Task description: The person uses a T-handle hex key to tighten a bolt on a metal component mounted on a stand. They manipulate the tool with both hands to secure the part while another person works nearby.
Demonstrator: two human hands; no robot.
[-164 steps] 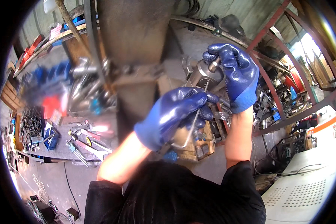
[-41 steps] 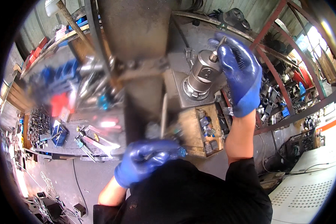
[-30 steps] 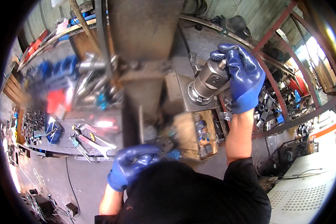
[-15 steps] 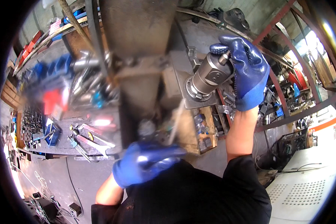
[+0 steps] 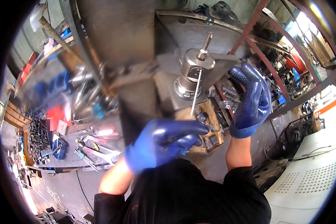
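Note:
A steel boring head (image 5: pixel 193 67) with a slim metal bar (image 5: pixel 205 46) rising from its top stands upright in a holder on the bench. My left hand (image 5: pixel 164 143), in a blue coated glove, is closed on a thin straight rod that looks like a hex key (image 5: pixel 196 95). Its upper end meets the side of the boring head at a small hole; whether it sits inside cannot be made out. The lower end is hidden by the fingers. To the right of the head, my gloved right hand (image 5: pixel 252 99) is raised, fingers apart and slightly bent, holding nothing.
A wooden box (image 5: pixel 218 140) of small parts lies below the holder. Wrenches (image 5: pixel 97 151) and a blue tray (image 5: pixel 59 147) rest on the left bench. A red metal frame (image 5: pixel 267 69) stands to the right, and a white perforated panel (image 5: pixel 306 183) at lower right.
My right hand has let go of the boring head's top and moved down and right. My left hand has brought the hex key up and right to the head's side. The view has shifted.

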